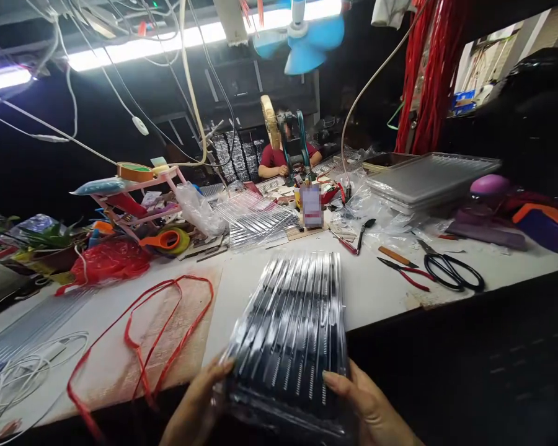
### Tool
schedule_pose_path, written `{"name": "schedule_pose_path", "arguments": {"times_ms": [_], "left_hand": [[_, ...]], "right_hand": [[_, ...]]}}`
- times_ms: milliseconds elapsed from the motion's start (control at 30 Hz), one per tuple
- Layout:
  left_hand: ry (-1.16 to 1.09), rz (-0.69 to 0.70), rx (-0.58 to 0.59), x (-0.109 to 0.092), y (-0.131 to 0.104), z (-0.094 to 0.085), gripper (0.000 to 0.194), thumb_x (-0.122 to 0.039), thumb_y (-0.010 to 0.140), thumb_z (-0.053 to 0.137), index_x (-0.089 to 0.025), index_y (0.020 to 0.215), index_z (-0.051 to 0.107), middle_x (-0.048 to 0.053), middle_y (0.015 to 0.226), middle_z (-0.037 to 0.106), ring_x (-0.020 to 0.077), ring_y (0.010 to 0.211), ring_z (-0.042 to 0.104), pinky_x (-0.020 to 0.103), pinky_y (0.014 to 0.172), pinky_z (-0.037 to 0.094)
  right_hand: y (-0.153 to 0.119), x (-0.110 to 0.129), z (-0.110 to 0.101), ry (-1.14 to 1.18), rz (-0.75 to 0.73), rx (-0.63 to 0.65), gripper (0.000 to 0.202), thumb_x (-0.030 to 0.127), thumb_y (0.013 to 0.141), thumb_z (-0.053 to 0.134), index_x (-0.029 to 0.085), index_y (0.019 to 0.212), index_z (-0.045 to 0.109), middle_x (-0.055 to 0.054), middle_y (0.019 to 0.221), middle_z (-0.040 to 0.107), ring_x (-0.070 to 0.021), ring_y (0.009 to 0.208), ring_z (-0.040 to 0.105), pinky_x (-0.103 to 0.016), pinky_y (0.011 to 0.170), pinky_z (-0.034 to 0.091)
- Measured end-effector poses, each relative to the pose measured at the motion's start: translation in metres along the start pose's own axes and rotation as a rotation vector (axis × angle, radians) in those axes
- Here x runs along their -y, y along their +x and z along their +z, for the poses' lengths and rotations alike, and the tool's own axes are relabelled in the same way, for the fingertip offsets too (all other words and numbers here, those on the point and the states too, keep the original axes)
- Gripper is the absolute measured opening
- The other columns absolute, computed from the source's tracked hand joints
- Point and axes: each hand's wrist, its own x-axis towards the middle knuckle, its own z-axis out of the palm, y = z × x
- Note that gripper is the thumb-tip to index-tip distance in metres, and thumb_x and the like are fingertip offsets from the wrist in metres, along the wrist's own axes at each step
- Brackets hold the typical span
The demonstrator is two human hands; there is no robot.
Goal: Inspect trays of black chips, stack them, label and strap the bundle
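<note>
I have my left hand point(202, 396) and right hand point(367, 399) closed on a bundle of clear tubes point(292, 328), one at each side of its near end. The right thumb lies on top; the rest of the fingers are mostly hidden, but both grips are holding the bundle. Dark parts with rows of small metal pins show inside the tubes. I see the bundle stick out past the near edge of the counter point(376, 291), its far end over the white top; I can't tell whether that end touches down.

To the left, a red strap point(186, 334) lies looped on a brownish patch and hangs over the near edge, with a coiled white cable point(13, 384) by the near left corner. On my right, pliers point(402, 266) and scissors point(451, 266) lie close to the near edge. A co-worker point(274, 161) sits towards the far edge.
</note>
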Motion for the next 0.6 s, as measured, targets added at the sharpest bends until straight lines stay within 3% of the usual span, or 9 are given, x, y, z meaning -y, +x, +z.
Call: {"name": "schedule_pose_path", "arguments": {"times_ms": [67,133,233,300,333,400,467,533,600], "left_hand": [[0.052,0.134,-0.124,-0.012,0.013,-0.001,0.063,-0.04,0.059,0.076,-0.018,0.115,0.059,0.009,0.109,0.067,0.0277,0.089,0.066,0.035,0.07,0.054],[0.195,0.282,-0.312,-0.022,0.02,-0.007,0.071,-0.044,0.058,0.075,-0.019,0.122,0.055,0.01,0.119,0.062,0.0285,0.096,0.064,0.038,0.079,0.052],[0.625,0.44,-0.565,-0.027,0.021,-0.019,0.067,-0.054,0.065,0.064,-0.017,0.121,0.058,0.012,0.127,0.056,0.0311,0.11,0.055,0.044,0.096,0.042],[0.841,0.471,-0.633,-0.02,0.018,-0.028,0.07,-0.061,0.068,0.057,-0.016,0.123,0.057,0.013,0.125,0.057,0.0313,0.106,0.057,0.046,0.096,0.042],[0.877,0.467,-0.637,-0.015,0.017,-0.034,0.073,-0.063,0.068,0.056,-0.016,0.124,0.056,0.013,0.121,0.059,0.03,0.099,0.06,0.046,0.092,0.045],[0.816,0.408,-0.599,-0.004,0.017,-0.044,0.079,-0.067,0.066,0.056,-0.014,0.125,0.053,0.012,0.106,0.063,0.0249,0.079,0.063,0.042,0.077,0.052],[0.661,0.329,-0.503,0.006,0.022,-0.051,0.084,-0.067,0.065,0.059,-0.013,0.129,0.048,0.009,0.091,0.064,0.0193,0.064,0.062,0.035,0.061,0.053],[0.492,0.285,-0.404,0.011,0.028,-0.051,0.085,-0.062,0.068,0.061,-0.013,0.134,0.041,0.006,0.083,0.063,0.015,0.055,0.059,0.028,0.05,0.051],[0.406,0.273,-0.356,0.013,0.035,-0.044,0.082,-0.056,0.071,0.062,-0.015,0.137,0.037,0.004,0.079,0.062,0.0124,0.05,0.057,0.025,0.044,0.048]], "right_hand": [[0.009,-0.012,0.004,0.008,-0.01,0.017,0.053,0.046,0.073,0.069,0.02,0.117,0.054,-0.009,0.113,0.062,-0.022,0.1,0.06,-0.037,0.09,0.043],[0.022,-0.029,0.012,0.009,0.071,0.063,0.056,0.053,0.073,0.067,0.019,0.116,0.054,-0.009,0.11,0.063,-0.0196,0.094,0.062,-0.036,0.086,0.045],[0.038,-0.053,0.027,-0.081,0.396,0.137,0.061,0.057,0.058,0.075,0.016,0.101,0.059,-0.006,0.093,0.065,-0.0155,0.076,0.064,-0.031,0.074,0.048],[0.039,-0.055,0.035,-0.292,0.581,0.285,0.052,0.048,0.051,0.08,0.015,0.089,0.064,-0.001,0.078,0.064,-0.0105,0.065,0.06,-0.025,0.068,0.047],[0.037,-0.048,0.037,-0.424,0.6,0.384,0.045,0.044,0.055,0.079,0.015,0.087,0.067,0.0,0.074,0.064,-0.0094,0.063,0.059,-0.023,0.067,0.046],[0.034,-0.022,0.035,-0.704,0.402,0.53,0.032,0.041,0.073,0.066,0.017,0.093,0.07,-0.002,0.078,0.066,-0.0113,0.069,0.06,-0.023,0.069,0.047],[0.039,0.017,0.023,-1.001,-0.081,0.393,0.032,0.038,0.084,0.053,0.019,0.104,0.068,-0.005,0.094,0.067,-0.0171,0.086,0.061,-0.029,0.078,0.048],[0.057,0.057,-0.001,-1.297,-0.578,0.026,0.037,0.039,0.088,0.044,0.02,0.114,0.063,-0.01,0.112,0.063,-0.0229,0.103,0.056,-0.04,0.091,0.043],[0.083,0.086,-0.03,-1.577,-0.817,-0.365,0.038,0.041,0.088,0.044,0.019,0.112,0.063,-0.013,0.116,0.061,-0.0284,0.109,0.053,-0.049,0.095,0.038]]}}
